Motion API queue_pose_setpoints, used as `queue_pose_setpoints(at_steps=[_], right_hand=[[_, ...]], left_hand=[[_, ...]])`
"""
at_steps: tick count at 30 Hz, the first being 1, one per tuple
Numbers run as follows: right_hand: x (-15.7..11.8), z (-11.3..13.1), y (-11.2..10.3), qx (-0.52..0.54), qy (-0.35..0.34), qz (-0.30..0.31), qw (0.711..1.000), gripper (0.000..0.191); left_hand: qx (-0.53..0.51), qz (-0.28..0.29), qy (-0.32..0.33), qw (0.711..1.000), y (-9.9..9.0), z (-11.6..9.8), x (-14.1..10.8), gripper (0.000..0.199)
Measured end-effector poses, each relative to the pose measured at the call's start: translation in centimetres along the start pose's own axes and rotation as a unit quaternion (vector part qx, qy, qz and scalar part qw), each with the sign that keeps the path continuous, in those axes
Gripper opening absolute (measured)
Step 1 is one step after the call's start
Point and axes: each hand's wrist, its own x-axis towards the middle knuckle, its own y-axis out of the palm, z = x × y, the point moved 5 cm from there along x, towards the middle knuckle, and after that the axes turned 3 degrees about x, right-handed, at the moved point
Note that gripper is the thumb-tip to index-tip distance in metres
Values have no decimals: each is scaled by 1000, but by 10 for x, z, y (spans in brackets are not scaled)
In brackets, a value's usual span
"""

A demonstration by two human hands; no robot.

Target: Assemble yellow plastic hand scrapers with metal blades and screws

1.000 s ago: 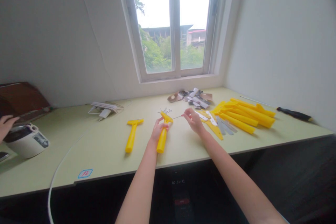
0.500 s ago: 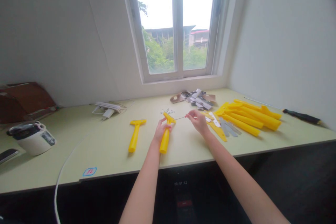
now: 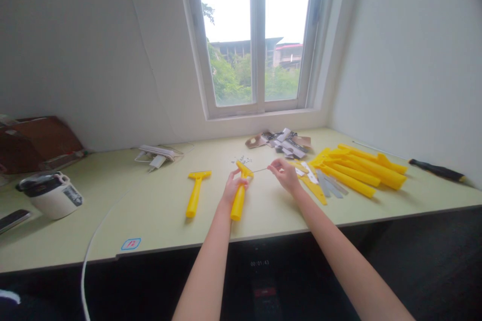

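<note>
My left hand (image 3: 232, 189) is closed around a yellow T-shaped scraper (image 3: 238, 203) near its head, the handle pointing toward the table's front edge. In my right hand (image 3: 283, 173), the fingers pinch the end of a thin rod (image 3: 260, 170), whose other end reaches the scraper's head. Just behind that head lie several tiny screws (image 3: 244, 159). A second yellow scraper (image 3: 194, 195) rests on the table, left of my left hand.
Yellow handles (image 3: 357, 168), yellow flat pieces (image 3: 316, 189) and grey blades (image 3: 327, 184) lie at right, a black-handled screwdriver (image 3: 437, 169) beyond. Cardboard and wrappers (image 3: 288, 141) lie behind. At left are a power strip (image 3: 158, 153), white mug (image 3: 58, 200), phone (image 3: 15, 219) and cable (image 3: 88, 251).
The view has shifted slightly, so everything on the table appears a little displaced. Both hands keep the same hold, and the rod still meets the scraper's head.
</note>
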Motion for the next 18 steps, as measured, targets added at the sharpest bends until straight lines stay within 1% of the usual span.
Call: queue_pose_setpoints(at_steps=[3,6,10,13,16,18], right_hand=[[-1,3,1,6,-10,16,1000,25],[-2,3,2,17,-5,24,1000,28],[-2,3,0,17,4,17,1000,28],[1,0,-3,18,8,-11,1000,27],[3,-10,-7,-15,30,-50,998,28],[3,-19,-6,-73,36,-37,996,26]], left_hand=[[8,-13,-6,1000,0,-1,-1,64],[16,-32,-13,999,-1,-1,-1,64],[6,-31,-8,999,1,0,-2,63],[17,-38,0,999,0,-3,-4,61],[48,-75,38,995,-8,-17,-7,55],[75,-92,93,989,-18,-36,-7,51]])
